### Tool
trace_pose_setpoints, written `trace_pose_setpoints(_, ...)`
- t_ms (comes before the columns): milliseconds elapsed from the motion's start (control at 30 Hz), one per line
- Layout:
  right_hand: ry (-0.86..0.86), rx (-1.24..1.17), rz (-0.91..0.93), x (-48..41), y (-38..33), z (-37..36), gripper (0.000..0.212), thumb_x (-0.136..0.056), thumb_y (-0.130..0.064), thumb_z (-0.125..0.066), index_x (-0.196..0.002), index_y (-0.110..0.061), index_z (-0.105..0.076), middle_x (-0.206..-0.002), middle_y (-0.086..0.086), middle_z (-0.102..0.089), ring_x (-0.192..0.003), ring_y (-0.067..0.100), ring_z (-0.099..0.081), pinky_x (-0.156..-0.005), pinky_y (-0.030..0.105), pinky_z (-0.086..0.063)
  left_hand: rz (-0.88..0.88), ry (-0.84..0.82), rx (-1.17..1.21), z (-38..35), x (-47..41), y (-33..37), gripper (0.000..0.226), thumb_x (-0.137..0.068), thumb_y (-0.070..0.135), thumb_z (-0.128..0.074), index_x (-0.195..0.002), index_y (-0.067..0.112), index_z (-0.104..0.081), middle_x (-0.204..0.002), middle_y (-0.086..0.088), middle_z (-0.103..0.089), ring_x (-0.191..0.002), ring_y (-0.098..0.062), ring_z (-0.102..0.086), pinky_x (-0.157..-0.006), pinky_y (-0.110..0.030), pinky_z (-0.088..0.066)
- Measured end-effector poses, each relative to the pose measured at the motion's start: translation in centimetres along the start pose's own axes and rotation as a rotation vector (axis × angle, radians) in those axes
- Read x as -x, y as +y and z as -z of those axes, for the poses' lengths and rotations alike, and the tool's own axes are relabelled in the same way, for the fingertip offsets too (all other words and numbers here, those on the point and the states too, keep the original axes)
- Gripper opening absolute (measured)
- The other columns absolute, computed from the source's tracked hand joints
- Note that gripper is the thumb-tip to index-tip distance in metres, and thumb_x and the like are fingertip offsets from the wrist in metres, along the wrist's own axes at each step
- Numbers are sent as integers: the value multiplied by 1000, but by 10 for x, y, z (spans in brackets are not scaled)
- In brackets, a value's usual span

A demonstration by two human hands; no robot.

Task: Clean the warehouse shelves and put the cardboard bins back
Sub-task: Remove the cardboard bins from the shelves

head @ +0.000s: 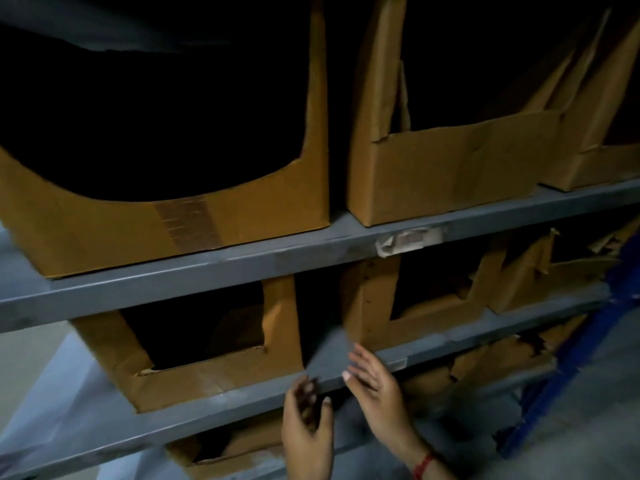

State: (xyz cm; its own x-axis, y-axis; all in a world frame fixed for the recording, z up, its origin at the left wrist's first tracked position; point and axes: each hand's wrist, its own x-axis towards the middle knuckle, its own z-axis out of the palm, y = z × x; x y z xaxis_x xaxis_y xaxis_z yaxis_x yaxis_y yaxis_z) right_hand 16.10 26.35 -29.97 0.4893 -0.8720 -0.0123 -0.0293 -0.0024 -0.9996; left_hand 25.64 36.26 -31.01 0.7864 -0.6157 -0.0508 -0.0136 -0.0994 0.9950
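Observation:
Grey metal shelves hold brown cardboard bins with cut-out fronts. On the middle shelf [225, 407] a bin [207, 379] stands at the left and another bin [374, 306] to its right, with a bare gap between them. My right hand [375, 393] hovers in front of that gap at the shelf's front edge, fingers straight and spread, holding nothing. My left hand [306, 424] is just below and left of it, its fingers loosely curled by the shelf edge. I see nothing in it, though the hand is blurred.
The upper shelf [242, 268] carries a large bin [104, 230], a second bin [450, 168] and a torn paper label [408, 239]. Torn bins [526, 289] sit further right. A lower bin [235, 448] is below my hands. A blue upright [571, 375] stands at the right.

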Motion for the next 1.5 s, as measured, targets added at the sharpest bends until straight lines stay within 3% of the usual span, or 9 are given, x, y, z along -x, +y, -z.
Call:
trace_pose_setpoints(367,232,7,-106,33,37,175,43,-89,-22,-70,-126,-37,-54,-126,-12,-64,-111,-3,-63,-93,17,-49,100,-320,-30,-160,43,-4,36,-87,5,-74,-111,27,-58,-111,0,-66,-104,-15,-63,-90,-28,-48)
trace_pose_setpoints(467,288,7,-129,41,38,219,48,-79,-44,-75,-123,-42,-55,-124,-15,-65,-109,-3,-63,-96,22,-50,144,-364,-47,-198,54,-4,36,-87,7,-74,-113,27,-57,-116,-2,-65,-108,-17,-62,-94,-30,-49)
trace_pose_setpoints(600,368,-6,-144,44,43,267,84,-54,-80,-72,-126,-39,-56,-122,-19,-64,-110,-4,-63,-89,16,-49,146,-429,-88,-231,66,-3,41,-89,10,-72,-125,22,-56,-120,1,-63,-112,-14,-60,-103,-35,-49)
trace_pose_setpoints(767,406,-48,-185,42,51,304,46,-90,-28,-71,-133,-31,-54,-128,-12,-62,-113,-1,-60,-94,18,-46,145,-519,-147,-263,71,-7,43,-90,6,-70,-115,35,-53,-117,9,-63,-104,1,-58,-90,-24,-50)
trace_pose_setpoints(933,461,-56,-217,34,61,336,42,-92,-19,-69,-128,-36,-53,-128,-14,-61,-114,-2,-58,-102,29,-49,113,-557,-225,-307,66,-16,46,-90,10,-71,-125,30,-49,-119,9,-60,-106,-4,-60,-71,-5,-46)
trace_pose_setpoints(1100,518,-36,-275,3,72,379,50,-93,-15,-68,-139,-24,-50,-137,-3,-58,-121,10,-56,-108,38,-45,146,-595,-193,-367,50,-21,50,-91,9,-70,-134,23,-48,-135,3,-55,-122,-19,-56,-104,-33,-47)
trace_pose_setpoints(1267,530,33,-328,-46,76,428,59,-93,-12,-67,-147,-13,-44,-141,1,-53,-123,12,-51,-103,26,-41,249,-543,-266,-420,24,-30,84,-82,43,-75,-152,17,-37,-148,-2,-49,-134,-26,-49,-111,-37,-39)
trace_pose_setpoints(1400,540,75,-405,-72,89,465,62,-92,-11,-68,-148,-9,-41,-149,9,-47,-133,25,-48,-108,34,-41,329,-418,-276,-450,17,-35,78,-92,36,-70,-154,16,-28,-145,-11,-51,-132,-33,-49,-111,-41,-37)
trace_pose_setpoints(1500,523,129,-419,-85,91,485,66,-91,-15,-69,-150,-10,-38,-150,9,-45,-135,26,-48,-108,34,-42,352,-316,-228,-462,13,-37,60,-92,29,-70,-142,9,-45,-131,-12,-60,-120,-33,-56,-108,-46,-42)
